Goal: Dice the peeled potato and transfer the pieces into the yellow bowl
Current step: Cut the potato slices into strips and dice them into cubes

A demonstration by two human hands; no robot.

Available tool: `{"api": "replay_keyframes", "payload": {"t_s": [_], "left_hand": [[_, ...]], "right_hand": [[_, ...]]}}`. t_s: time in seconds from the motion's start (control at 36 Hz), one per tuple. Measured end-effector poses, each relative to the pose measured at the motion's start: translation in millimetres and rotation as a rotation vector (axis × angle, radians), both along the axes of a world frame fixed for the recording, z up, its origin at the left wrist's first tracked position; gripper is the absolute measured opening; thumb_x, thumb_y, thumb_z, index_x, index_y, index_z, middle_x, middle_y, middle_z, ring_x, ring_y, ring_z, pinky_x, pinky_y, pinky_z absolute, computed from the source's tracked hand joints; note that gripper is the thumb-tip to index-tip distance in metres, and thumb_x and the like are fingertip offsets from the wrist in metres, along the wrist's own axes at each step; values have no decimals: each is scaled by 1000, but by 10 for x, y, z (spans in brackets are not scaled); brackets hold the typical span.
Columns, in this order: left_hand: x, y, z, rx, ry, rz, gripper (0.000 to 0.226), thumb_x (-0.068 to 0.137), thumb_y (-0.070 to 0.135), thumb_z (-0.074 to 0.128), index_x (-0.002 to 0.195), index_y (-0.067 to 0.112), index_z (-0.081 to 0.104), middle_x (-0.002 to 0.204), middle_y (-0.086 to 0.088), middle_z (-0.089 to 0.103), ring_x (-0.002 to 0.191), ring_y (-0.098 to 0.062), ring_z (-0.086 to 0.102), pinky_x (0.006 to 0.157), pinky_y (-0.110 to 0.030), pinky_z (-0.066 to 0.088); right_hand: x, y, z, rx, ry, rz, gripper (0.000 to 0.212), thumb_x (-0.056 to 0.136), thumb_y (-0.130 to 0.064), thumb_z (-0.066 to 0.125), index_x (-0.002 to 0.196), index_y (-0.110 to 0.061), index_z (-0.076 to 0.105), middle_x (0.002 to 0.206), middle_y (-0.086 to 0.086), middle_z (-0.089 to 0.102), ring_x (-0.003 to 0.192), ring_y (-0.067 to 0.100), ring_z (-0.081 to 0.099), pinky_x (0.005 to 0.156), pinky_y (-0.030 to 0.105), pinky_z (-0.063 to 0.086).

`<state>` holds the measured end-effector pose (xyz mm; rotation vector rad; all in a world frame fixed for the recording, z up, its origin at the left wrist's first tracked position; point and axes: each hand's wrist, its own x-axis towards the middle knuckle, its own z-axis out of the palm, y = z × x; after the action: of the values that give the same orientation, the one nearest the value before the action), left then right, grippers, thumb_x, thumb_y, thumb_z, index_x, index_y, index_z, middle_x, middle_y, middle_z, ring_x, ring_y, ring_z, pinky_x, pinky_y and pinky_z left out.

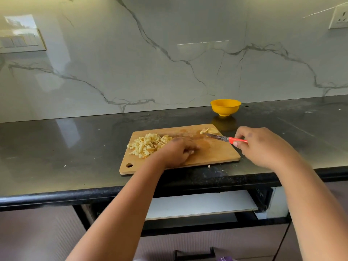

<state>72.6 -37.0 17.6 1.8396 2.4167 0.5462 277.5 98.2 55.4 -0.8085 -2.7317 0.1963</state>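
Note:
A pile of diced potato (pixel 147 145) lies on the left half of the wooden cutting board (pixel 216 153). A few uncut potato slices (pixel 209 130) sit at the board's far right corner. My left hand (pixel 178 151) rests on the board beside the pile, fingers curled down; whether it holds pieces is hidden. My right hand (pixel 261 146) grips the red handle of a knife (pixel 225 138), its blade pointing left toward the slices. The yellow bowl (pixel 225 107) stands upright behind the board near the wall.
The board lies near the front edge of a dark stone counter (pixel 75 144). A marble backsplash rises behind, with a switch panel (pixel 20 41) left and a socket (pixel 339 17) right. A drawer (pixel 201 205) under the counter stands pulled out.

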Motion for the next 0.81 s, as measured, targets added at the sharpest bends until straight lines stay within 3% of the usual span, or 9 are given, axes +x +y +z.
{"api": "replay_keyframes", "payload": {"t_s": [0.25,0.33,0.42,0.53,0.61,0.72,0.81], "left_hand": [[72,9,-4,61,71,38,27,98,13,55,121,12,70,127,1,65,115,-14,57,101,-23,42],[191,54,-61,77,54,162,26,99,13,52,116,11,71,118,-3,69,104,-17,62,96,-32,50],[369,145,-114,67,86,373,25,102,12,45,108,8,69,107,-7,68,92,-18,63,85,-30,54],[627,282,-116,47,218,482,22,102,8,43,113,2,61,113,-13,64,101,-22,61,88,-31,51],[578,316,-62,76,97,519,22,101,10,44,112,3,62,105,-10,64,91,-18,61,80,-28,53],[328,94,-6,232,-146,504,34,94,8,49,125,9,63,98,-3,64,71,-9,53,56,-19,41],[143,-104,-2,274,-76,466,35,96,10,53,129,14,64,122,-3,66,98,-15,60,77,-20,43]], "right_hand": [[15,-30,52,-63,63,60,5,100,-31,50,101,-28,54,89,-2,64,78,15,58,65,32,46],[1,-67,46,-47,92,50,6,100,-30,51,99,-25,55,88,-2,64,77,15,57,59,29,43],[-23,-126,31,-43,109,45,8,100,-31,51,99,-24,56,87,-2,62,76,13,55,57,26,41],[-68,-233,-2,-54,130,63,8,99,-31,52,100,-24,56,85,-4,59,75,11,53,56,25,39],[-84,-293,-32,-53,142,58,7,99,-30,53,99,-24,55,80,-6,53,70,9,48,53,23,33],[-59,-326,-34,-48,133,25,9,100,-29,53,106,-23,55,90,-2,57,72,10,50,52,21,31],[-30,-368,-34,-9,111,3,18,98,-26,54,117,-23,54,93,0,55,68,9,48,51,22,33]]}}
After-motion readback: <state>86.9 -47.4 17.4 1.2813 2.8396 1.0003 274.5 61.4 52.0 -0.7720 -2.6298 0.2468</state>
